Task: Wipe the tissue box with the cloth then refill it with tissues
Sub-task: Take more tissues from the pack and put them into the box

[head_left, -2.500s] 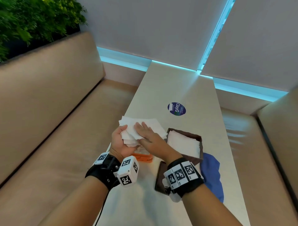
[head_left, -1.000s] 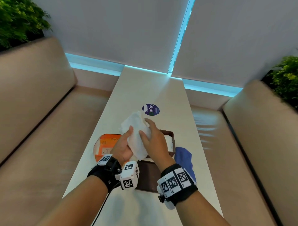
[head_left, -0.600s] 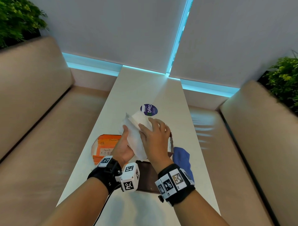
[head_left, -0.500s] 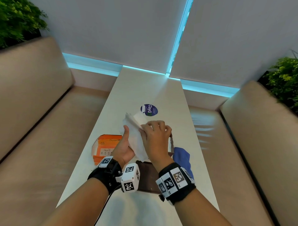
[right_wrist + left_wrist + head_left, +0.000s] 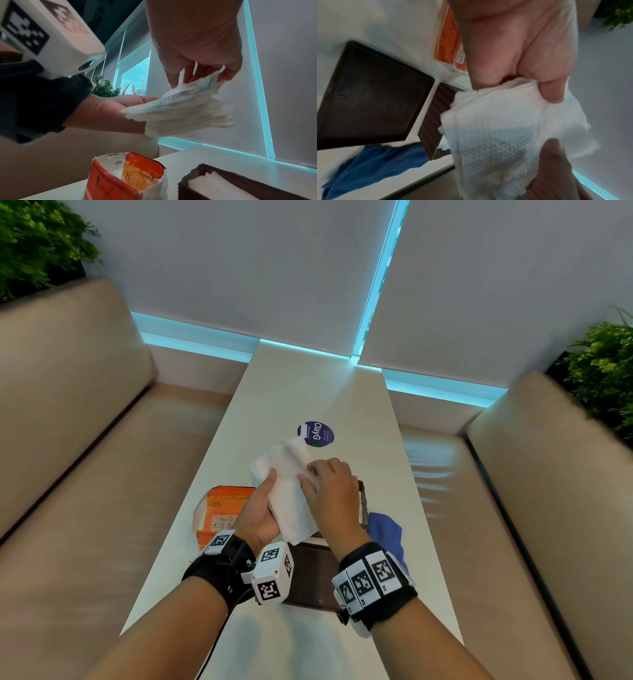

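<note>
Both hands hold a thick stack of white tissues (image 5: 289,491) in the air above the table. My left hand (image 5: 262,510) grips the stack from the left, thumb on top. My right hand (image 5: 325,484) pinches its upper right edge with curled fingers (image 5: 197,73). The dark brown tissue box (image 5: 240,180) stands below with white tissues inside; in the head view only its rim (image 5: 361,498) shows behind my right hand. Its flat brown lid (image 5: 368,94) lies on the table nearer to me. The blue cloth (image 5: 385,534) lies crumpled to the right of the box.
A torn-open orange tissue packet (image 5: 219,515) lies at the table's left edge, left of the box. A round blue sticker (image 5: 315,434) marks the white table (image 5: 308,385) further back. Beige bench seats (image 5: 102,474) run along both sides, with plants in the far corners.
The hands have carried the tissue stack from left of the box to above it. The right hand's fingers went from flat on the stack to curled round its upper edge.
</note>
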Tool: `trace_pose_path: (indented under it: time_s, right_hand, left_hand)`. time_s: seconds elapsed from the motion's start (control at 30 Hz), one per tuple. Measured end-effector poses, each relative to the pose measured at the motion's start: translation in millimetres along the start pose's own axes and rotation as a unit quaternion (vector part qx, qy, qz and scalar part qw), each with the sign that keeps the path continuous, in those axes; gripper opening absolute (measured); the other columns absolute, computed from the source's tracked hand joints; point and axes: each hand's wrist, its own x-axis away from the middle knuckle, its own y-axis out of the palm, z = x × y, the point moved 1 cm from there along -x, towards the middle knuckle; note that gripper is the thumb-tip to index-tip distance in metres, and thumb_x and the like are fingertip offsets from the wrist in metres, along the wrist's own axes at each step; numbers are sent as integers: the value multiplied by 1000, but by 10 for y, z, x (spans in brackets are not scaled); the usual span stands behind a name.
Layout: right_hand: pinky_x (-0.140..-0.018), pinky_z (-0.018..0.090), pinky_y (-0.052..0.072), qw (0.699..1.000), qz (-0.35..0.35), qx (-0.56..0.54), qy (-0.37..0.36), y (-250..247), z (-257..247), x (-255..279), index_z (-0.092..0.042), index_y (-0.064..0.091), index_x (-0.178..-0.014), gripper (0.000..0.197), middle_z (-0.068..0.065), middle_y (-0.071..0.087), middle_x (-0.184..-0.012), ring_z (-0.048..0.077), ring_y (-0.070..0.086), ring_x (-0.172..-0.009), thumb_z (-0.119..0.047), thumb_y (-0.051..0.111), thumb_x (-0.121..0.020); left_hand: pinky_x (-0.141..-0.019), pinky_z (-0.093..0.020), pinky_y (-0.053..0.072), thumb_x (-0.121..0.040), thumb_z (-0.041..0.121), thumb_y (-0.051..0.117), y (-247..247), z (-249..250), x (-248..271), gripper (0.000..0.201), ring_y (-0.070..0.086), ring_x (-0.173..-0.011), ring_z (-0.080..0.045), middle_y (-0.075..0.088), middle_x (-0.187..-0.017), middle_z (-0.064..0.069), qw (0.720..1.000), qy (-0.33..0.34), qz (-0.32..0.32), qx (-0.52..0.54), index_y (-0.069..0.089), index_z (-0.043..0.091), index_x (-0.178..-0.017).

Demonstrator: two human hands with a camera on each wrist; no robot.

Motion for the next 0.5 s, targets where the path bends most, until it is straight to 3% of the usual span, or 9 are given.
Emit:
trace_pose_path:
  time_s: [0.07,0.1,0.2,0.27,0.37,0.5]
  right_hand:
    - [-84,35,40,998,-45,-2,40,40,40,-11,-12,62,-113,32,7,61,-108,25,53,-102,-34,57,-90]
    - [-82,35,39,998,-39,5,39,46,55,-13,-12,63,-111,31,7,61,-107,26,53,-102,-33,57,-90]
    - [-66,33,40,998,33,60,-11,27,22,14,-18,72,-82,9,2,64,-81,26,60,-78,-25,69,-78]
    - [-68,32,36,992,65,94,-45,36,16,26,-21,71,-72,6,-3,65,-71,23,60,-68,-26,69,-72]
    - [-70,31,25,986,93,119,-66,24,20,23,-20,68,-69,16,-4,68,-77,22,59,-74,-32,61,-76]
    - [-71,30,25,987,102,104,-74,7,5,17,-19,66,-73,27,-3,67,-82,19,51,-80,-37,47,-82]
  left_hand:
    - [-82,-49,57,-92,44,46,25,-7,9,56,61,-106,-32,62,-119,-19,1000,2,-2,-4,48,10,-136]
    - [-81,-47,57,-93,44,45,42,-12,21,54,63,-103,-32,64,-116,-19,1000,3,-2,-11,50,10,-134]
    - [-82,-43,57,-95,45,41,54,-22,33,53,67,-98,-28,69,-109,-18,1000,5,-6,-28,52,7,-129]
    - [-82,-41,58,-95,48,39,58,-30,40,54,69,-96,-27,70,-108,-18,1000,2,-12,-27,54,6,-127]
    - [-83,-41,57,-94,51,37,63,-36,35,57,70,-95,-26,71,-106,-17,1000,-5,-24,-20,55,6,-124]
    - [-88,-44,55,-89,59,39,52,-36,39,66,67,-104,-29,67,-117,-19,999,-3,-30,-23,54,7,-125]
